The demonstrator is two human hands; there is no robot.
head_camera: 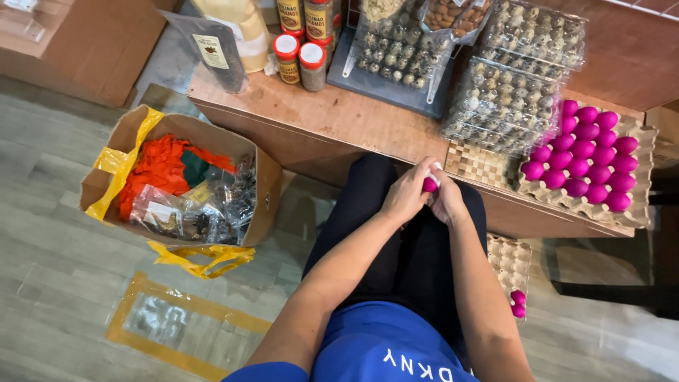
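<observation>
While both hands meet near the counter, I note left hand and right hand fingers grasping one pink egg.

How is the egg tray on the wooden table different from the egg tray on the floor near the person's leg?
The egg tray on the table is nearly full of pink eggs, while the egg tray on the floor holds only two pink eggs at one end. The table tray shows almost whole; the floor tray is partly hidden by the person's right arm. Both are pale cardboard trays with cups.
</observation>
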